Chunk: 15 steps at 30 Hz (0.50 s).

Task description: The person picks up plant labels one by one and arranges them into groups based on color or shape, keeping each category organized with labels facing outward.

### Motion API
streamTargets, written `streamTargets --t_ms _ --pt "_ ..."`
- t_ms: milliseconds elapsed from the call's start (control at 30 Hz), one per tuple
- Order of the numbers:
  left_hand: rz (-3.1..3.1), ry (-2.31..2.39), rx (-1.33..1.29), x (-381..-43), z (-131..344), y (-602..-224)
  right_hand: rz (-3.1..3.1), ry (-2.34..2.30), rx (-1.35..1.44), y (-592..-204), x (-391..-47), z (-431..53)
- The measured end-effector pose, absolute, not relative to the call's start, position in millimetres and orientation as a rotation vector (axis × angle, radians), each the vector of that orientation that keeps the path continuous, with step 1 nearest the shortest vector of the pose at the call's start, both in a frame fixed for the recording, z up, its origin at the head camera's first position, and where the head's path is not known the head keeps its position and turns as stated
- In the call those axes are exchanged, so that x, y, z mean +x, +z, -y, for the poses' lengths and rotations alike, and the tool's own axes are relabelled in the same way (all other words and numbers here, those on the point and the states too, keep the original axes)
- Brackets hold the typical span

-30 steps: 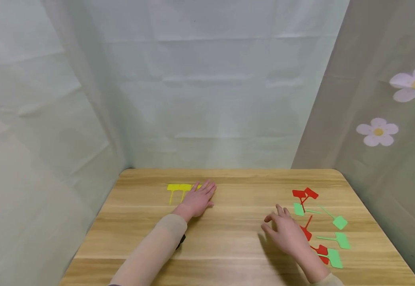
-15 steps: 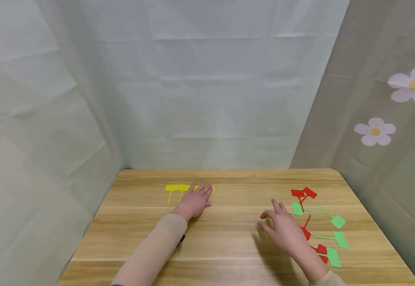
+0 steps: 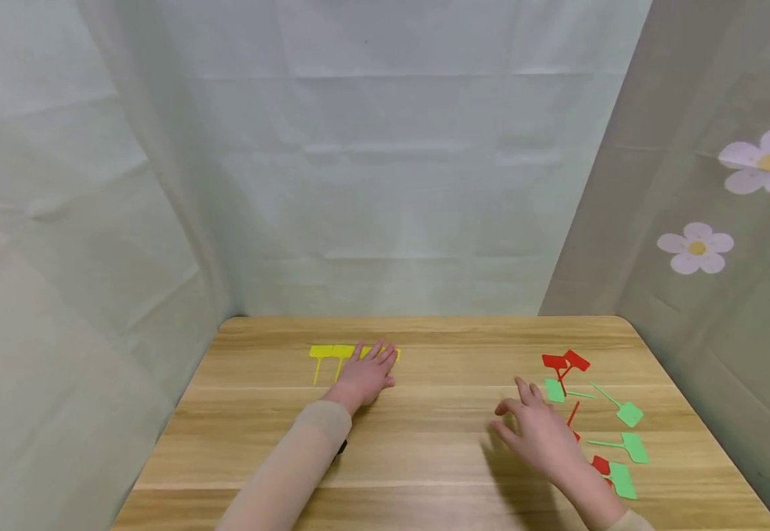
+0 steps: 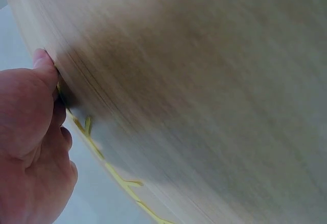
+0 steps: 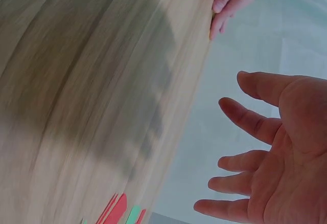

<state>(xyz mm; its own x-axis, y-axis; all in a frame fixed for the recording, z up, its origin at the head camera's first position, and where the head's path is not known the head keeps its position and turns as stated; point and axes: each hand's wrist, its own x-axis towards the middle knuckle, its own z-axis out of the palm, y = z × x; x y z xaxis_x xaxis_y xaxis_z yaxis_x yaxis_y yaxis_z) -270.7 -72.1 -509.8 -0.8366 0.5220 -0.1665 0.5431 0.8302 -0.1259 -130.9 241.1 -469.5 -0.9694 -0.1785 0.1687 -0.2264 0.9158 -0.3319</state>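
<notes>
Yellow T-shaped plant labels (image 3: 321,352) lie side by side in a row on the table's far left. My left hand (image 3: 363,377) rests over the right end of this row, its fingers extended and spread, hiding part of it. In the left wrist view the row appears as a thin yellow strip (image 4: 120,180) beside the fingers. My right hand (image 3: 540,436) hovers above the table at the right with relaxed, parted fingers and nothing in them. Near it lie red plant labels (image 3: 554,361) and green plant labels (image 3: 630,414), some partly covered by that hand.
The wooden table (image 3: 425,442) has rounded far corners. Pale cloth (image 3: 398,184) hangs behind it and at the left, and a flower-printed cloth (image 3: 697,310) hangs at the right. Some red and green labels overlap each other.
My left hand has shifted slightly, so a bit of yellow shows beyond its fingertips. The right hand drifted a little left, then back right over the red labels.
</notes>
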Motion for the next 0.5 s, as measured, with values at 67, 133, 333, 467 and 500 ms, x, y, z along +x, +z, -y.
streamTargets --t_ms 67,133,333,467,500 --pt "-2.887 -0.247 0.836 -270.6 71.8 -510.4 2.958 0.527 0.306 -469.7 -131.0 -244.8" --pt "-2.894 -0.238 0.824 -271.1 71.3 -511.1 2.973 0.525 0.298 -469.6 -132.3 -249.4" --pt "-2.905 -0.24 0.796 -272.6 69.3 -512.2 3.026 0.532 0.273 -468.5 -140.8 -270.9" --pt "-2.905 -0.237 0.795 -272.6 68.7 -511.7 3.096 0.612 0.208 -464.4 -148.4 -292.9" --pt "-2.905 -0.235 0.798 -272.6 68.8 -511.9 3.11 0.616 0.183 -463.1 -150.6 -299.3"
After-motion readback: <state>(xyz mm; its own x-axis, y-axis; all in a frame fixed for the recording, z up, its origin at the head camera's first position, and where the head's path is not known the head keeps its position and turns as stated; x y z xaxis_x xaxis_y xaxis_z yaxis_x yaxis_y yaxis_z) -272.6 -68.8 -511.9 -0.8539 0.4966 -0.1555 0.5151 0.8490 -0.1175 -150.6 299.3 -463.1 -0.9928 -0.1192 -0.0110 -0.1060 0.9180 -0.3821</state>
